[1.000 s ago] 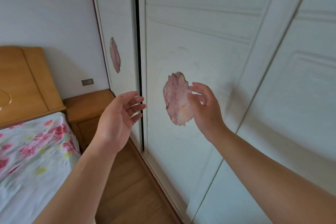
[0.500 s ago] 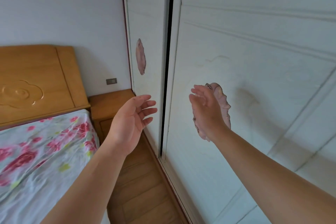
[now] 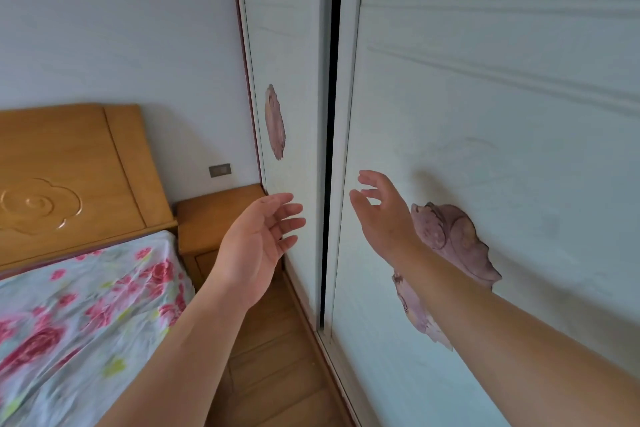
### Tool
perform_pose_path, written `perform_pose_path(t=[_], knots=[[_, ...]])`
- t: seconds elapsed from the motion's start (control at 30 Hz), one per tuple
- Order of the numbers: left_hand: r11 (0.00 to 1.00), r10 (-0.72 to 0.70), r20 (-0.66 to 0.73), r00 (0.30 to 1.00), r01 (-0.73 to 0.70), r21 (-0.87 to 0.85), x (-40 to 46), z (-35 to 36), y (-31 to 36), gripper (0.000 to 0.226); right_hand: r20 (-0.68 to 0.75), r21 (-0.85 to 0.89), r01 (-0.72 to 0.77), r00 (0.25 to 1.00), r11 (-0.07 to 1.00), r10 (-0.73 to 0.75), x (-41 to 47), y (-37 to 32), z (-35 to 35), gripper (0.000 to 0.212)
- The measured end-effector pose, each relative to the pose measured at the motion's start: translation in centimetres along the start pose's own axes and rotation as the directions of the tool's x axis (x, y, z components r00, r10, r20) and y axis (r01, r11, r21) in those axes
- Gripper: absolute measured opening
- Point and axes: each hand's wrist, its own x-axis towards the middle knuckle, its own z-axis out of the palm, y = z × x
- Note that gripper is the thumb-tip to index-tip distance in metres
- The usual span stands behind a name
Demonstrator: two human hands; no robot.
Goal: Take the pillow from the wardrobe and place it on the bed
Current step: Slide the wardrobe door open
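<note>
The person is working on the opening step: getting into the wardrobe (image 3: 485, 114), whose two sliding doors are showing only a thin dark gap (image 3: 330, 149) between them. The left hand (image 3: 258, 246) is hovering palm-up with fingers loosely spread, just beside the left door (image 3: 291, 45) near the gap and holding nothing. The right hand (image 3: 381, 215) is also relaxed and empty, its fingers reaching toward the inner edge of the right door (image 3: 349, 114), just past the pink shell-shaped handle (image 3: 450, 243). Whether any fingertip is touching the door cannot be told. The pillow is not in sight; presumably it is lying behind the doors. The bed (image 3: 69, 322), under a floral sheet, is waiting at lower left beside a wooden nightstand (image 3: 214, 215). Next, the fingers likely need to be hooking a door edge and sliding it aside, widening the gap.
</note>
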Motion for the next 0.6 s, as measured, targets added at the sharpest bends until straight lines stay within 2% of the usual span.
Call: perform_pose_path(t=[0.33, 0.6], knots=[[1.000, -0.001, -0.021, 1.000, 0.001, -0.001, 9.2, -0.5, 0.3, 0.029, -0.003, 0.059, -0.021, 1.000, 0.998, 0.022, 7.0, 1.6, 2.0, 0.033], [0.997, -0.069, 0.042, 0.997, 0.071, -0.039, 18.9, -3.7, -0.4, 0.028, -0.023, 0.103, -0.078, 0.996, 0.992, 0.081, 13.9, 2.5, 5.7, 0.025]])
